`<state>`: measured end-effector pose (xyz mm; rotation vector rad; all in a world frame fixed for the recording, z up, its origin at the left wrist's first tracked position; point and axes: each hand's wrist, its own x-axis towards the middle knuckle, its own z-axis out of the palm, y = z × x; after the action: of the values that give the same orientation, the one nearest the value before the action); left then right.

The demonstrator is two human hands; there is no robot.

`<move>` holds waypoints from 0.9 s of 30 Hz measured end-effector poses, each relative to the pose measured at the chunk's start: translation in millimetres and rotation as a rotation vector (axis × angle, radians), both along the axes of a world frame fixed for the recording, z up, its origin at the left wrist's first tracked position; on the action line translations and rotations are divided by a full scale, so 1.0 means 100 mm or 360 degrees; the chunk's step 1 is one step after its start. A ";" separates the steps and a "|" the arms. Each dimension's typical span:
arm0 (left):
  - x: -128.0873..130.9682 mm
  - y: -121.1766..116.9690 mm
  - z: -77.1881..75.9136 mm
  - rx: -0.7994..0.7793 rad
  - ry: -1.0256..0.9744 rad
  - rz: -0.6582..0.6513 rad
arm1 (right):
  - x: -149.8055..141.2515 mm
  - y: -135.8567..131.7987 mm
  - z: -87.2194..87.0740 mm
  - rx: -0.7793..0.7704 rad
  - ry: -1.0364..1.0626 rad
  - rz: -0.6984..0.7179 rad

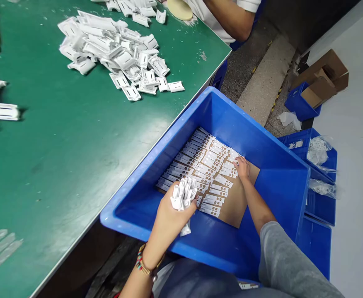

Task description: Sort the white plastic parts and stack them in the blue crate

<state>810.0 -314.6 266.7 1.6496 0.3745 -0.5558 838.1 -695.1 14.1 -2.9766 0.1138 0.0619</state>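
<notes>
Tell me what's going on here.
A person works over a large blue plastic crate. Their left hand grips a bunch of white plastic pieces above rows of white strips laid on a brown cardboard sheet in the crate, and their right hand touches those strips. A loose pile of white plastic parts lies on a green-topped workbench, with a co-worker in a white shirt at its far edge.

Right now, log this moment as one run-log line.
left hand: grips white plastic pieces | right hand: touches white strips on brown cardboard | place: blue plastic bin
</notes>
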 end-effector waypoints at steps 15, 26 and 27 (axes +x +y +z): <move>-0.01 0.00 -0.06 -0.0027 -0.0104 0.0005 | -0.26 0.16 0.08 0.0103 0.0087 0.0208; -0.03 -0.04 -0.07 0.0044 -0.0214 0.0065 | -0.40 0.36 0.01 0.0135 0.0010 0.0139; -0.03 -0.04 -0.07 0.0050 -0.0226 0.0065 | -0.43 0.38 0.02 0.0137 -0.0005 0.0142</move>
<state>807.1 -318.6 259.8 1.6971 0.3135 -0.4014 795.5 -657.2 16.0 -2.8944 -0.0216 0.0714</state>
